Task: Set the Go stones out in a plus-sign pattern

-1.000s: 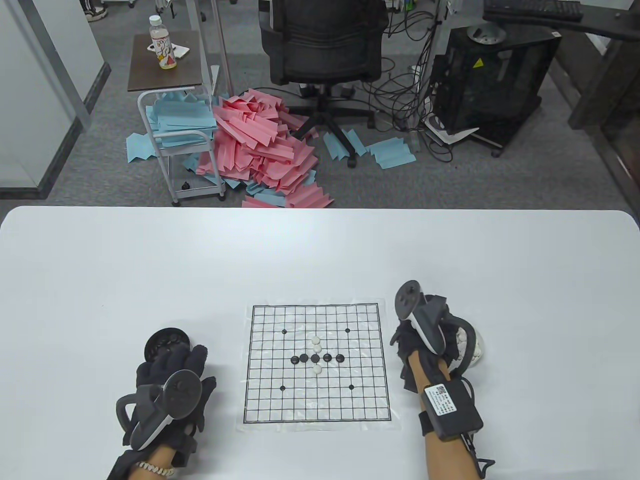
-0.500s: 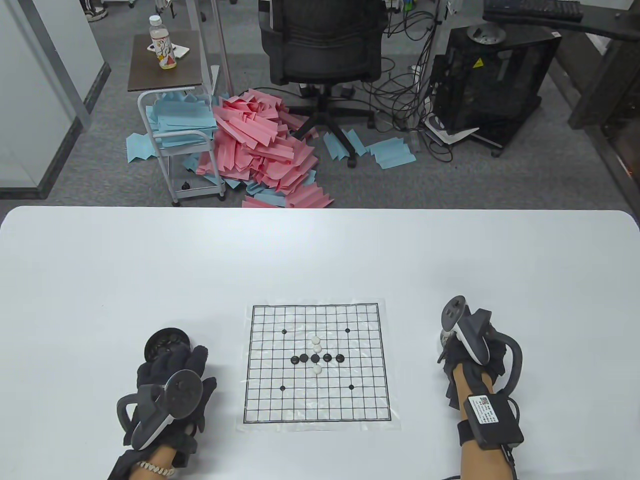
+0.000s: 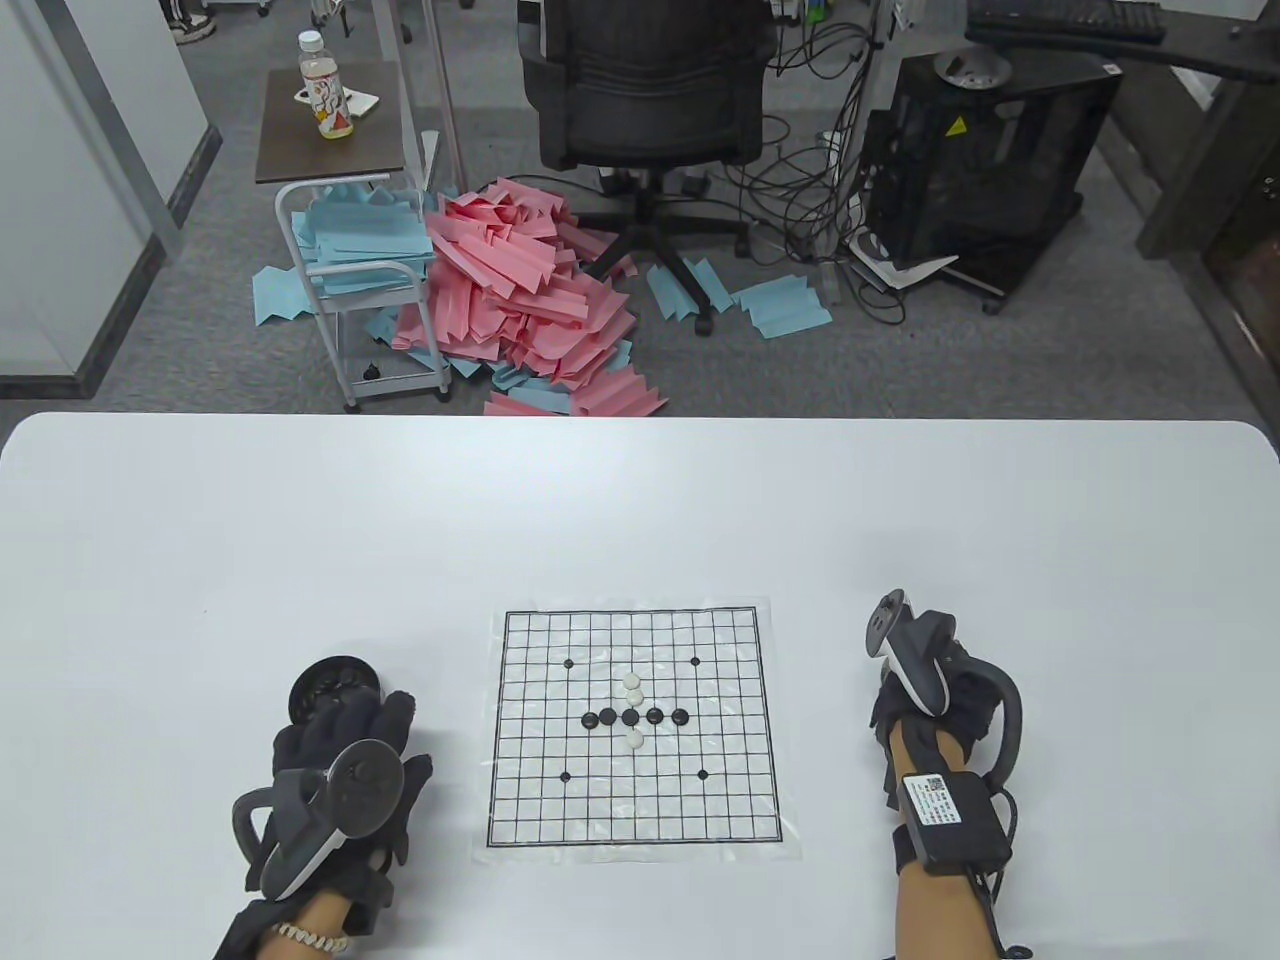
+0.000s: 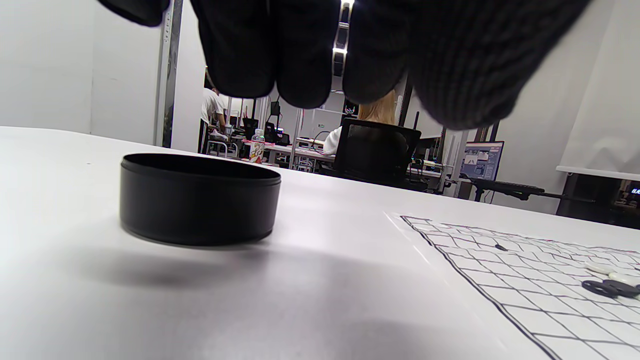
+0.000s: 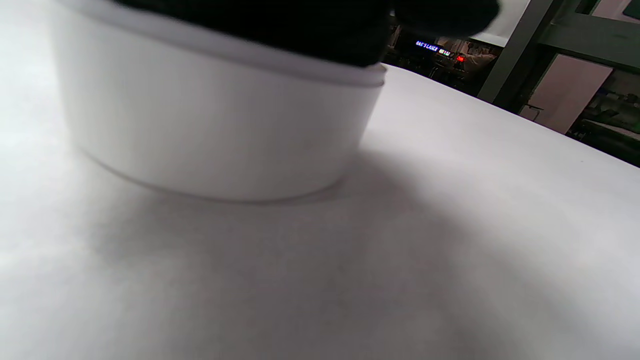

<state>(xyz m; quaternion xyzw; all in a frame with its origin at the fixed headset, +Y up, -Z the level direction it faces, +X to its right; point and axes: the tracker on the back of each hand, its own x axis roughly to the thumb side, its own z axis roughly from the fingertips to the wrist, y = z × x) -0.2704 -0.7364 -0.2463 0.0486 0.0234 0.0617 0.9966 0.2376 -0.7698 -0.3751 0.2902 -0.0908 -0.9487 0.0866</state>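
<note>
The Go board (image 3: 540,800) lies on the table between my hands. A row of black stones (image 3: 630,716) crosses its middle. Two white stones (image 3: 632,688) sit above the centre and one white stone (image 3: 634,740) below it. My left hand (image 3: 385,720) rests on the table, fingers spread, beside the black bowl (image 3: 335,685) of black stones, holding nothing. My right hand (image 3: 925,690) is right of the board, over the white bowl (image 5: 215,130), which it hides in the table view. Its fingers (image 5: 300,25) reach over the bowl's rim; their tips are hidden.
The left wrist view shows the black bowl (image 4: 199,200) ahead of my fingers (image 4: 300,50) and the board (image 4: 500,280) to the right. Bare white table (image 3: 640,520) lies beyond the board. An office chair (image 3: 650,90) stands past the far edge.
My right hand moved right from the board's right edge to over the white bowl, which is now covered. The left hand and the stones have not moved.
</note>
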